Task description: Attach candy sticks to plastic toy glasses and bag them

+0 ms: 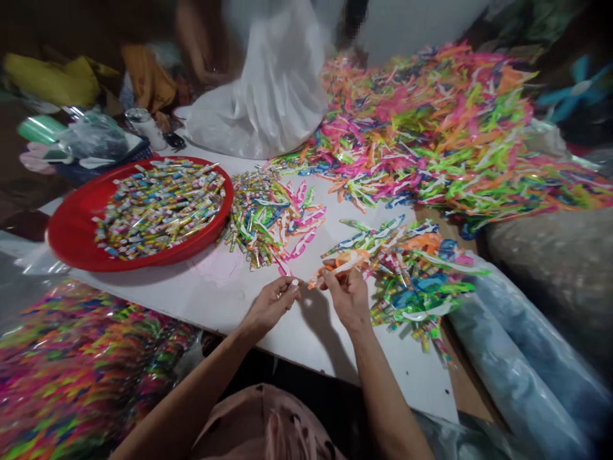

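Observation:
My left hand (272, 305) is closed in a pinch around a small white-tipped piece (295, 282); most of it is hidden by the fingers. Just to the right, my right hand (348, 295) grips an orange-and-white plastic piece (352, 259) between thumb and fingers. The two hands are close but apart, over the white table (230, 287). Beyond the left hand lies a pile of thin, printed tubes (253, 255) mixed with pink, green and white plastic pieces (304, 220). Beside the right hand is a heap of tubes with coloured plastic pieces on them (421, 275).
A red basin (71, 246) full of printed tubes stands at left. Behind are a white sack (268, 108) and a large mound of bright plastic pieces (421, 121). Packed coloured pieces (81, 364) lie lower left. Clear plastic rolls (517, 364) line the right edge.

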`<state>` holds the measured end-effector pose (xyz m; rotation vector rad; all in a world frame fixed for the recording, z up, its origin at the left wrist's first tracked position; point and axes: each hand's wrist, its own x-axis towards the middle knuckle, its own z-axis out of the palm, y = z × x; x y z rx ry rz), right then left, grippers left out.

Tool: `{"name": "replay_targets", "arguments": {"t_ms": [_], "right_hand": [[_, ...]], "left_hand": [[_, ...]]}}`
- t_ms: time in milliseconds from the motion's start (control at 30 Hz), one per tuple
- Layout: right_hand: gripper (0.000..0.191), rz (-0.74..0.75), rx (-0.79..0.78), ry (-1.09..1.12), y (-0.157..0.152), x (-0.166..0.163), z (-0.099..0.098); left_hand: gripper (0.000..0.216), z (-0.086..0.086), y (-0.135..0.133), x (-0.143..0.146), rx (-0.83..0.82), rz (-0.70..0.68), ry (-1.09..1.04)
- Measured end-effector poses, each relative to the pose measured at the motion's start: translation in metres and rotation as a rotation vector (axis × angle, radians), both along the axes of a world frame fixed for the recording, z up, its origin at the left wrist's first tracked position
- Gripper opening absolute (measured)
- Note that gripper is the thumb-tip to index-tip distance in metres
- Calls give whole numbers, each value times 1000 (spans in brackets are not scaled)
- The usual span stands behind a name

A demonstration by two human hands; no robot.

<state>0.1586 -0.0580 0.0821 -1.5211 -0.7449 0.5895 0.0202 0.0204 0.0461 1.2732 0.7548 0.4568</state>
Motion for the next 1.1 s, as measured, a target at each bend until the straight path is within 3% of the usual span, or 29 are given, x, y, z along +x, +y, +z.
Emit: {"name": "replay_targets", "arguments": {"t_ms": [167, 300, 500, 667, 900, 1100], "right_hand": [[24, 13, 5, -2, 0, 2, -3], [24, 13, 32, 65, -2, -1, -7], [24, 105, 39, 198, -3, 2, -16], [25, 72, 41, 262, -1, -1, -24], [25, 95, 39, 296, -2, -3, -21], [27, 36, 27, 352, -3, -7, -35]], "left_hand": [[40, 13, -6, -6, 134, -125, 90], [37, 13, -11, -7, 176, -187, 97], [39, 5, -16, -5, 109, -225, 53], [39, 2, -16, -6, 35, -262, 55], [40, 0, -15, -5, 64, -249, 59], [49, -10, -12, -8, -30, -247, 67]]}}
